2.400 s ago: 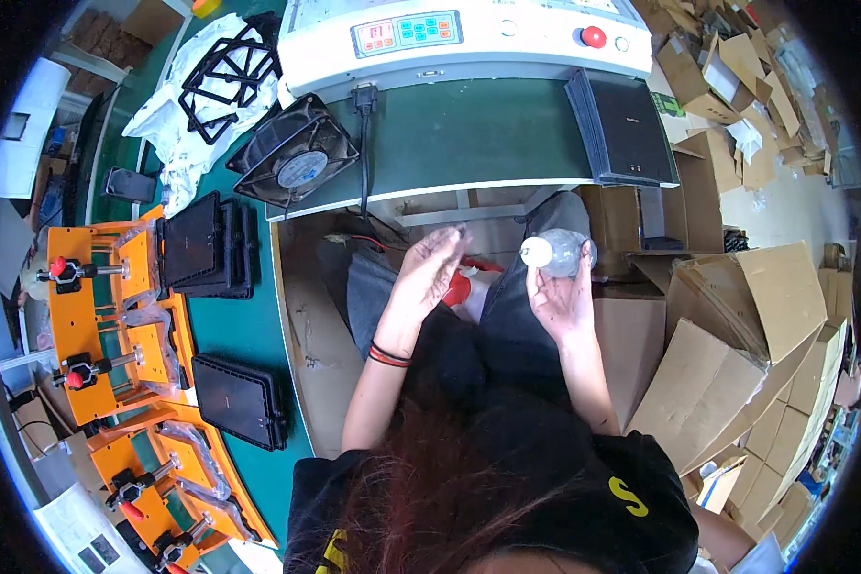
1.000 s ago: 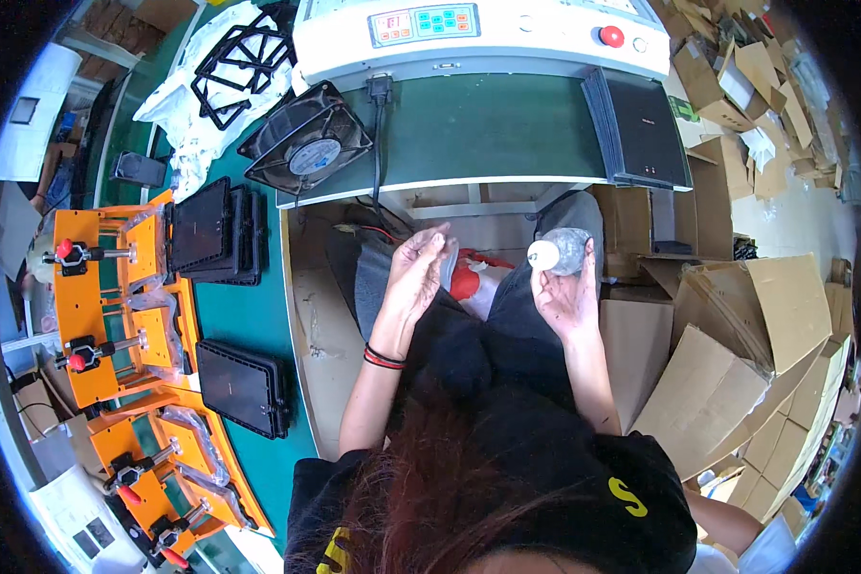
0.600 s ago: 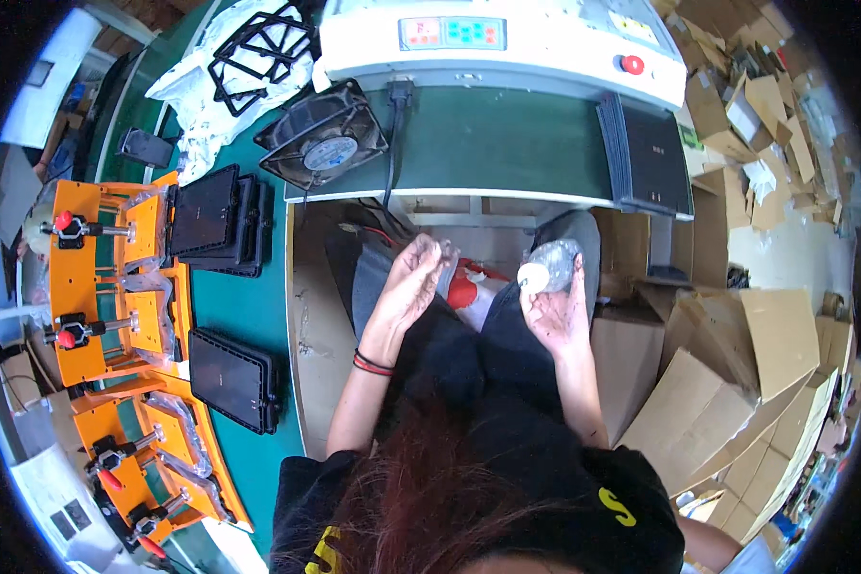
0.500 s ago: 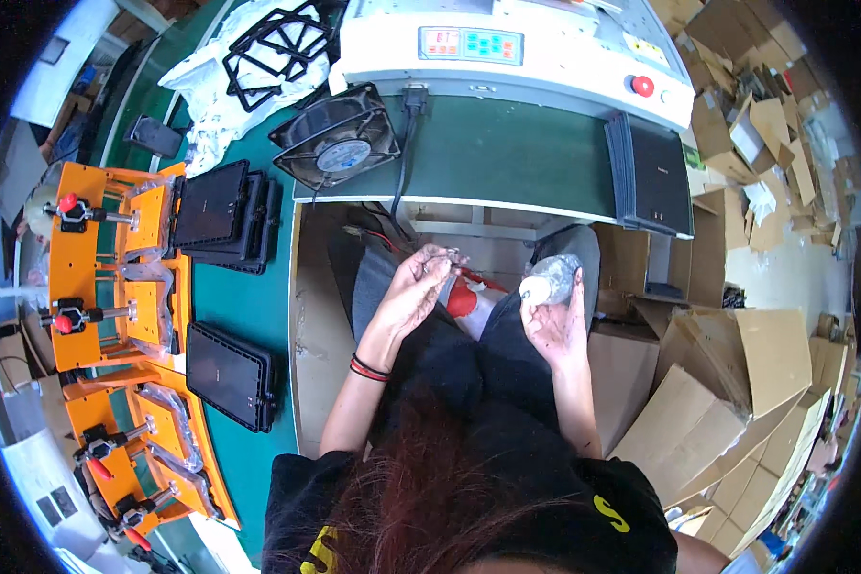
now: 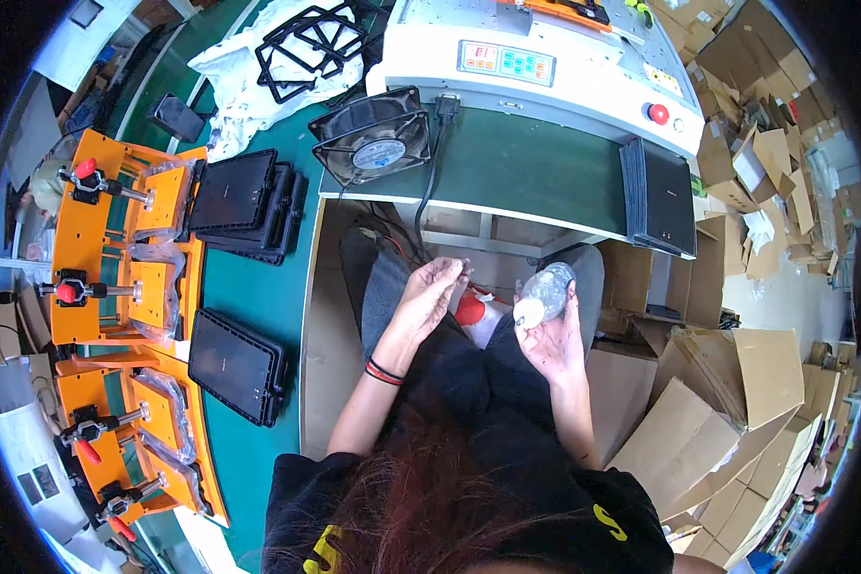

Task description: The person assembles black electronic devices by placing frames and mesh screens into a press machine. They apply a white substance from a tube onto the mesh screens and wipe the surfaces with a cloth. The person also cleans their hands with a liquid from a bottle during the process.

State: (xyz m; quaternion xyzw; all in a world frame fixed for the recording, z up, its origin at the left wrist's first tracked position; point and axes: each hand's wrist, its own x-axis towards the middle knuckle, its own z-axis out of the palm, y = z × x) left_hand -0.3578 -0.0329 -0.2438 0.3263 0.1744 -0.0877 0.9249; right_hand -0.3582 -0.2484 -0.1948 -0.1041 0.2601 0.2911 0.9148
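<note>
My right hand [image 5: 557, 349] holds a small clear plastic bottle [image 5: 550, 283] above my lap, its white top [image 5: 529, 313] tipped toward me. The fingers wrap round the bottle's side, and dark smudges mark the skin. To the left of it, my left hand [image 5: 429, 298] is closed in a pinch, fingertips together near the table's front edge. Whatever sits between those fingertips is too small and dark to make out. A gap separates the two hands. Below them, a red and white item [image 5: 473, 310] lies between my legs.
Orange clamp fixtures [image 5: 84, 287] line the left side, beside black plastic housings [image 5: 234, 368] on the green table [image 5: 536, 172]. A black fan [image 5: 373, 143] stands by a white machine [image 5: 584, 91]. Dark flat panels [image 5: 662, 201] stack at the table's right end. Cardboard boxes [image 5: 698, 430] crowd the right.
The whole view has shifted, so the table and machine appear farther right. The bottle has turned slightly in my right hand. My left hand keeps its pinch.
</note>
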